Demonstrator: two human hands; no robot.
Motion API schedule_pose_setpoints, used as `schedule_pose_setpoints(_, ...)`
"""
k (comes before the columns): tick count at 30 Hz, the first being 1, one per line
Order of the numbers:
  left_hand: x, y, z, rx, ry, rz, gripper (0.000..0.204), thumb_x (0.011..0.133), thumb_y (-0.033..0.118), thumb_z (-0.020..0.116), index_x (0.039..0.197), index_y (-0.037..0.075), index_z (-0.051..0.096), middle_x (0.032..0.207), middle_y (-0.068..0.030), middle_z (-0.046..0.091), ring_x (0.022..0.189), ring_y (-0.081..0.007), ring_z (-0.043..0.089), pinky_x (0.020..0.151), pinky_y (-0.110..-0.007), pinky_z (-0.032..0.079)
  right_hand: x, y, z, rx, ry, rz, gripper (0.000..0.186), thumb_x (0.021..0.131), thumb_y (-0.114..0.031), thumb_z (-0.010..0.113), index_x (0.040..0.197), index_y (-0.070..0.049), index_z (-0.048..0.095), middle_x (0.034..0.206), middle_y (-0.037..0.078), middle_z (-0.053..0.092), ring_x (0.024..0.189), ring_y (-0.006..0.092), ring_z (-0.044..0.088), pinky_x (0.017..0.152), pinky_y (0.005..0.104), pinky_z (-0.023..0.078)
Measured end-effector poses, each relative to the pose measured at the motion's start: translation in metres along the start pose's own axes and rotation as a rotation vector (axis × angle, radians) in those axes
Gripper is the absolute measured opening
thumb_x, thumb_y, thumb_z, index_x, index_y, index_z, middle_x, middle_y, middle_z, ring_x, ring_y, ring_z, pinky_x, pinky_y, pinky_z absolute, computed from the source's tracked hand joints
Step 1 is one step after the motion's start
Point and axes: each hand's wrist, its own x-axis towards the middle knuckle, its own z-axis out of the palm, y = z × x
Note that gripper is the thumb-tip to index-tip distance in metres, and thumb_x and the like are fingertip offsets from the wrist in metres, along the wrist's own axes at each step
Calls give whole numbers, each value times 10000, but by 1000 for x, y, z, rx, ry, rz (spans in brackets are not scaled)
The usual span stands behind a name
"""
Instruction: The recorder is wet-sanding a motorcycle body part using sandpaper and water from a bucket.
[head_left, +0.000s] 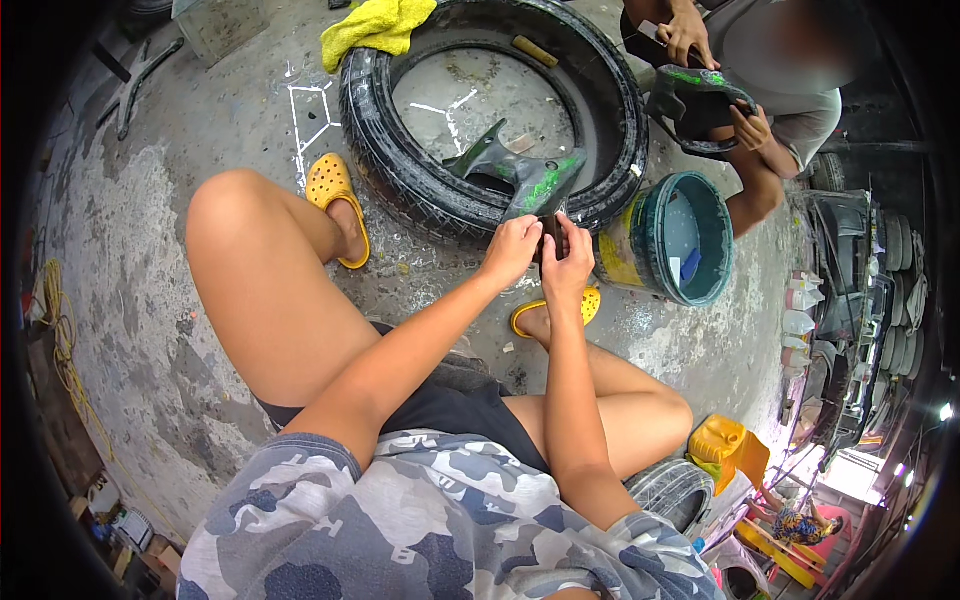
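Observation:
A dark grey motorcycle body panel (520, 175) with bright green patches lies across the near side of a large black tyre (420, 205). Its narrow end points toward me. My left hand (513, 250) is closed at that near end, fingers bent over the edge. Close beside it, my right hand (570, 258) pinches a small dark brown piece (548, 240), which looks like folded sandpaper. The piece stands between the two hands against the panel's end. The fingertips partly hide where it meets the panel.
Right of the tyre stands a bucket (680, 240) of cloudy water with a blue item in it. A yellow cloth (375, 32) hangs over the tyre's far left rim. At the far right, another person holds a similar green-marked panel (700, 100). A yellow container (728, 448) sits lower right.

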Motion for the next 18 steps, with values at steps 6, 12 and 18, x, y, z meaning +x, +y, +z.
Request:
schedule_pose_setpoints(6,0,-7,-3,-105,-51,-40,236,939,139,509,902,-71,612,754,-85,643,695,-137,639,659,-297,527,-2,-4,0,100,-42,123,338,803,2,666,1138,-36,652,871,76,579,767,172,560,689,292,476)
schedule_pose_setpoints(12,-5,0,-8,-386,-218,-32,295,913,44,489,1154,-48,631,892,-85,712,785,-127,675,715,-274,533,-3,18,-2,319,-26,261,233,896,-107,597,1105,-57,686,921,44,602,894,166,520,757,281,436)
schedule_pose_setpoints(18,0,-4,-15,-476,-301,-71,341,959,58,539,1280,-55,558,1084,-90,679,929,-130,646,831,-267,525,1,31,4,631,40,353,231,913,-84,578,1113,-51,688,1078,77,595,1031,174,533,959,312,402)
